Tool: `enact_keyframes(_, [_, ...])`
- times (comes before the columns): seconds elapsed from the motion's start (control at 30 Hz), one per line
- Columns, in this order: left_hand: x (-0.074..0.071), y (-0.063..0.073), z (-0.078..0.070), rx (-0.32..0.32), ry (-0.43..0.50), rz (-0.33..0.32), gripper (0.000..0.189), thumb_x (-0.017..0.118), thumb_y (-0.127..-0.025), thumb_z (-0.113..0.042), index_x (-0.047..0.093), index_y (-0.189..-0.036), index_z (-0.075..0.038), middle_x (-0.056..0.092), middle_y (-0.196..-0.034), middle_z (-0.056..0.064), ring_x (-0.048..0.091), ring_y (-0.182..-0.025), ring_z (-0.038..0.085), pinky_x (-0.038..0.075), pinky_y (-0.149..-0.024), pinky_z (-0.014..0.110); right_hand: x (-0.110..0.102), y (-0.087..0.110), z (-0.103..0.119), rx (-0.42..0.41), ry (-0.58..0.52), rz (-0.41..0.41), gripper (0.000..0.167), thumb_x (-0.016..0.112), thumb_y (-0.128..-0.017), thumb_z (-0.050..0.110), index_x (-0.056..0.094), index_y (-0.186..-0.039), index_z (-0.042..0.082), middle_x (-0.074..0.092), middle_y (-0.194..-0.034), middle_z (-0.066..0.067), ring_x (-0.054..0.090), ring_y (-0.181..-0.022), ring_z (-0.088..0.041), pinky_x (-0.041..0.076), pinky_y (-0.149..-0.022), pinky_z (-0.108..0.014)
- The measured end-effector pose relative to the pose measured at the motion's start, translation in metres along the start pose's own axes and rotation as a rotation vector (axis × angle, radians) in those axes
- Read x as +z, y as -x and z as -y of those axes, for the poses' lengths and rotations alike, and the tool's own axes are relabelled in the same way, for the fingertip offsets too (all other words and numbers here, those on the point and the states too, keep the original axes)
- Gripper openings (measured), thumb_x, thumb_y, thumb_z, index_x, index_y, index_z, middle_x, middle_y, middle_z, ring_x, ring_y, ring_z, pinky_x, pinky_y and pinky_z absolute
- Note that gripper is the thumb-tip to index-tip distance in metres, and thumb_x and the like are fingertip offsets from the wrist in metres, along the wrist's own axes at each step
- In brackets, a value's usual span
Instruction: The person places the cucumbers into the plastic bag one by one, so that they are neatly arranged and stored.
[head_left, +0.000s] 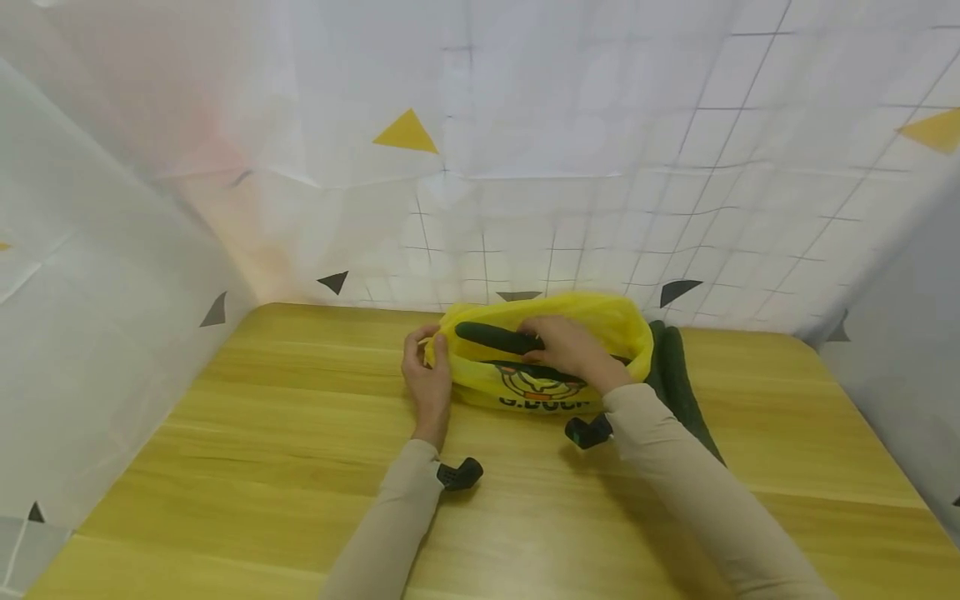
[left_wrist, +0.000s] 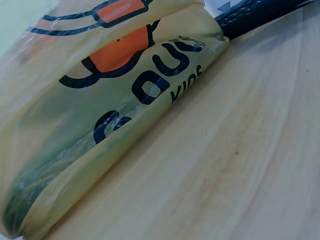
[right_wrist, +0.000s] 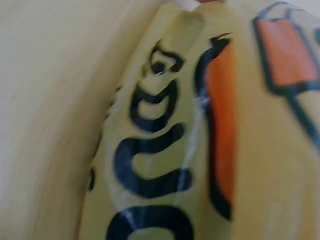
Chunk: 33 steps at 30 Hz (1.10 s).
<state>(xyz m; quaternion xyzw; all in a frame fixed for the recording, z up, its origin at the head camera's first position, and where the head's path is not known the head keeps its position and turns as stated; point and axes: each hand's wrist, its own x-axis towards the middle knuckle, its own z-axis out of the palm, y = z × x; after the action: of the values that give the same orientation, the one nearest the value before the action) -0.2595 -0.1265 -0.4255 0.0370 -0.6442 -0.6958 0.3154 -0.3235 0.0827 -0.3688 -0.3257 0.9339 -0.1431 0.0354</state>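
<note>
A yellow plastic bag (head_left: 472,377) with a printed cartoon and lettering lies on the table, its mouth held wide. My left hand (head_left: 427,377) pinches the bag's left rim between thumb and fingers. Reaching into the mouth, my right hand (head_left: 566,343) grips the right end of a dark green cucumber (head_left: 491,336). Another cucumber (head_left: 536,369) lies inside along the near wall, partly behind that hand. The printed front of the bag (left_wrist: 117,145) fills much of the left wrist view, and a green shape shows through it. Only the bag's lettered side (right_wrist: 150,165) shows closely in the right wrist view; both hands are hidden there.
Two more cucumbers (head_left: 684,387) lie side by side just right of the bag, partly behind the right sleeve (head_left: 675,450). The wooden table (head_left: 300,450) meets a white patterned sheet (head_left: 540,217) behind the bag, with sheets at both sides too.
</note>
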Motion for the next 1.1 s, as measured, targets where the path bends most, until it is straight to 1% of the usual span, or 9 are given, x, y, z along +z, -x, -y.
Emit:
enact_keyframes(0.1, [0.001,0.0,0.0,0.001,0.01,-0.005,0.025,0.057,-0.093,-0.01,0.059,-0.115,0.003,0.058,-0.114,0.013,0.056,-0.098,0.015,0.046,-0.082,0.021,-0.002,0.002,-0.003,-0.034,-0.005,0.03,0.041,0.068,-0.088,0.021,0.059,-0.125,0.006,0.063,-0.122,-0.011,0.06,-0.111,-0.027,0.048,-0.094,-0.043])
enact_keyframes(0.23, [0.001,0.0,-0.001,0.002,0.009,-0.012,0.025,0.057,-0.094,-0.011,0.059,-0.114,0.003,0.058,-0.114,0.015,0.055,-0.092,0.013,0.046,-0.076,0.02,-0.004,0.004,-0.005,-0.071,-0.028,0.065,0.037,0.065,-0.089,0.015,0.059,-0.125,0.003,0.063,-0.122,-0.013,0.061,-0.108,-0.029,0.049,-0.092,-0.043])
enact_keyframes(0.37, [0.001,0.001,-0.002,0.007,-0.005,-0.016,0.026,0.057,-0.094,-0.012,0.058,-0.114,0.004,0.059,-0.114,0.016,0.055,-0.091,0.012,0.045,-0.073,0.02,-0.003,0.004,-0.003,-0.053,-0.031,0.072,0.036,0.064,-0.09,0.014,0.06,-0.125,0.004,0.063,-0.122,-0.012,0.061,-0.109,-0.028,0.049,-0.092,-0.043])
enact_keyframes(0.47, [0.0,0.002,-0.001,0.008,-0.011,-0.017,0.026,0.057,-0.094,-0.012,0.059,-0.114,0.003,0.059,-0.114,0.015,0.057,-0.094,0.013,0.045,-0.072,0.02,-0.001,0.003,-0.002,-0.04,-0.012,0.059,0.035,0.065,-0.089,0.014,0.061,-0.123,0.005,0.064,-0.121,-0.011,0.061,-0.109,-0.028,0.048,-0.093,-0.043])
enact_keyframes(0.57, [0.0,0.002,0.0,0.002,-0.007,-0.014,0.025,0.057,-0.094,-0.013,0.059,-0.115,0.002,0.059,-0.114,0.013,0.057,-0.098,0.015,0.046,-0.073,0.021,0.002,0.002,-0.001,-0.037,0.005,0.041,0.035,0.066,-0.089,0.014,0.062,-0.122,0.005,0.065,-0.12,-0.011,0.061,-0.109,-0.027,0.048,-0.093,-0.043])
enact_keyframes(0.7, [0.001,0.002,0.001,0.004,0.004,-0.008,0.025,0.056,-0.095,-0.013,0.058,-0.115,0.001,0.058,-0.115,0.012,0.057,-0.104,0.016,0.047,-0.077,0.021,0.006,0.0,-0.002,-0.031,0.027,0.016,0.035,0.067,-0.088,0.014,0.062,-0.121,0.006,0.065,-0.119,-0.009,0.061,-0.11,-0.026,0.048,-0.094,-0.042])
enact_keyframes(0.97, [0.002,0.002,-0.001,0.049,0.019,-0.012,0.025,0.057,-0.094,-0.01,0.058,-0.114,0.004,0.058,-0.115,0.016,0.057,-0.105,0.02,0.048,-0.077,0.02,0.009,-0.001,-0.003,-0.001,0.074,0.01,0.037,0.068,-0.087,0.015,0.062,-0.122,0.008,0.065,-0.12,-0.009,0.061,-0.11,-0.026,0.048,-0.093,-0.042])
enact_keyframes(1.1, [0.002,0.002,-0.002,0.045,0.024,-0.007,0.025,0.056,-0.094,-0.01,0.058,-0.114,0.005,0.057,-0.115,0.016,0.057,-0.106,0.021,0.048,-0.079,0.02,0.01,-0.002,-0.005,-0.004,0.074,0.003,0.036,0.069,-0.087,0.016,0.063,-0.121,0.008,0.066,-0.118,-0.008,0.061,-0.109,-0.026,0.048,-0.093,-0.042])
